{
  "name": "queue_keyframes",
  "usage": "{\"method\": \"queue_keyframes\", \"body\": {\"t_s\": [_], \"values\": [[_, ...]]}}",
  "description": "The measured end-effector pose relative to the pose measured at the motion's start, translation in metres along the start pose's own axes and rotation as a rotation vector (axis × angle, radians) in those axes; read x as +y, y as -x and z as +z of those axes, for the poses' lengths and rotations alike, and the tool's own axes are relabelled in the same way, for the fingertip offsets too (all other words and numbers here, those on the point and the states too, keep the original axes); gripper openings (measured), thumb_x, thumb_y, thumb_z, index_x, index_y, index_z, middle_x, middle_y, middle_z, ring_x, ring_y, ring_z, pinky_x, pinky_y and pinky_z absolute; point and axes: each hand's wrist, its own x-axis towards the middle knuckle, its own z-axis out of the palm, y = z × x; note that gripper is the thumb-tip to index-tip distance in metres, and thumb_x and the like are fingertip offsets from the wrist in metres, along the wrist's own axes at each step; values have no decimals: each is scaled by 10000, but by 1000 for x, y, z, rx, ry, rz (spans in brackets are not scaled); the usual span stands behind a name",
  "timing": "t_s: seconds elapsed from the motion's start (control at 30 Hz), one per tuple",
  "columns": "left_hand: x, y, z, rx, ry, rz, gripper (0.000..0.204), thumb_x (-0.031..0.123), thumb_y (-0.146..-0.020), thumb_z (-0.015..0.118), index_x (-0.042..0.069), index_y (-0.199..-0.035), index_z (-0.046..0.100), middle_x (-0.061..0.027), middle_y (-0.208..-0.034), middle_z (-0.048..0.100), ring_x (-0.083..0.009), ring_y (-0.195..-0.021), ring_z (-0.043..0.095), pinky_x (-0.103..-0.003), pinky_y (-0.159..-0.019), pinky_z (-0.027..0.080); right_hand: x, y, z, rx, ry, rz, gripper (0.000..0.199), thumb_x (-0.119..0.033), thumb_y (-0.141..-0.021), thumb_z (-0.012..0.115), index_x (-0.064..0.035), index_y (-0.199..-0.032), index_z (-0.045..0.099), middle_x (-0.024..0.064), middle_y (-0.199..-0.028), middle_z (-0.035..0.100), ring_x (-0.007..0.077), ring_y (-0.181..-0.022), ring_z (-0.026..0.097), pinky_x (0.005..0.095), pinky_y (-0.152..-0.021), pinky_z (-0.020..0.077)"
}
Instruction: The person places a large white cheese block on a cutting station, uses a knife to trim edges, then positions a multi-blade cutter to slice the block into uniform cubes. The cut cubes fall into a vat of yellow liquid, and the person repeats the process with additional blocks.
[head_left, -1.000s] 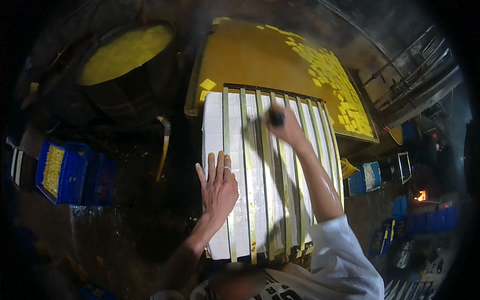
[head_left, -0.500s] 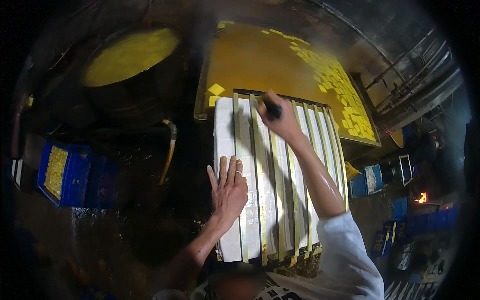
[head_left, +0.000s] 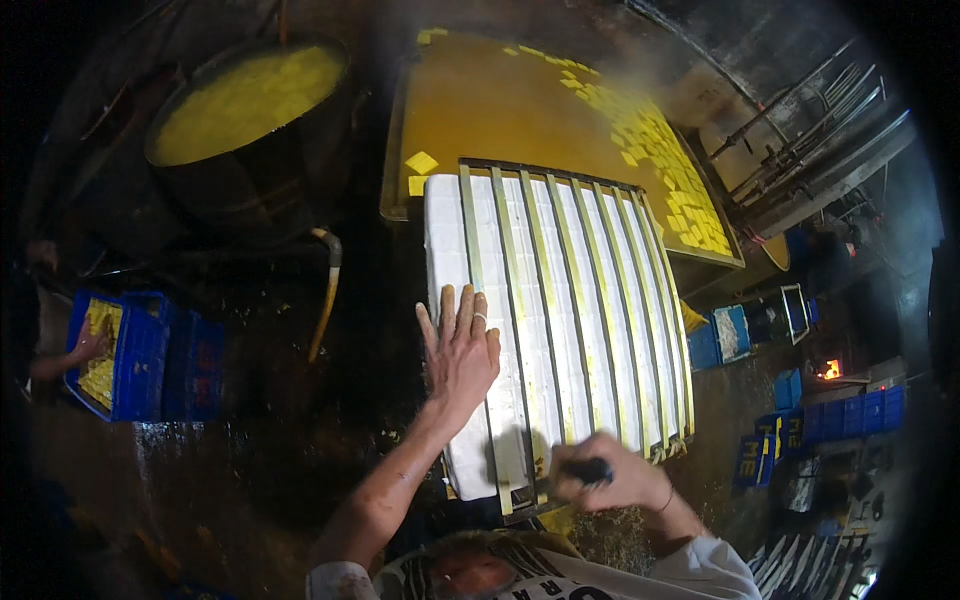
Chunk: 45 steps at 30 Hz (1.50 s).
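Observation:
A wide white slab of tofu [head_left: 455,240], marked into squares, lies before me under a rack of long parallel slats [head_left: 563,260]. My left hand [head_left: 463,350] rests open on the slab's left part and across the leftmost slat, fingers spread and pointing away; one finger wears a ring. At the near edge, my right hand [head_left: 628,475] is closed around a black-handled tool [head_left: 590,469]. Its working end is blurred and too unclear to name, close to the near ends of the slats.
Beyond the slab, a wide vat [head_left: 480,100] of steaming brown liquid holds floating yellow squares. A round vat [head_left: 250,110] stands far left. Another person's hand [head_left: 92,345] reaches into a blue crate [head_left: 130,385]. A bent pipe [head_left: 330,290] rises nearby; a small fire [head_left: 829,370] glows at right.
My right hand has drawn the black-handled tool from the slab's far edge to its near edge. My left hand stays on the slab. Another person's hand has appeared at the blue crate.

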Motion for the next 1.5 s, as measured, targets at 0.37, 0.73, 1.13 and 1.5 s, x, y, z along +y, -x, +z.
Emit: {"method": "queue_keyframes", "body": {"t_s": [0.37, 0.73, 1.13, 1.5], "values": [[2, 11, -4, -50, 46, -63, 530, 228, -907, 540, -47, -1359, 503, -181, -1553, 305, -356, -1483, 142, -665, -1146, 35, -13, -325, -155, 760, 612, -415, 230, -173, -747, 681, -7, -895, 620, 253, -796, 648, 449, -788, 630, 479, -722, 515], [21, 186, -55, -233, 306, -223, 1254, 487, -714, 817, -51, -1518, 18, -337, -1563, -49, -485, -1460, -56, -641, -1146, 20, -19, -7, 91, 425, 335, -163, 188, -60, -719, 668, -3, -814, 516, 201, -630, 595, 382, -583, 621, 417, -556, 483], [53, 297, -51, -54, 666, -760, 679, 237, -855, 726, -32, -1385, 398, -193, -1458, 363, -314, -1333, 398, -389, -1099, 341, 26, 139, 49, 1106, -88, -284, 186, -190, -916, 539, -32, -852, 612, 2, -690, 556, 48, -642, 483, 220, -552, 372], [119, 253, 6, 162, 1073, -929, 341, 329, -983, 534, 91, -1226, 553, -77, -1165, 602, -231, -959, 640, -375, -756, 542, 332, 202, -97, 761, 253, 251, 461, -239, -832, 638, 40, -1178, 516, 298, -999, 654, 464, -945, 640, 497, -862, 521]]}}
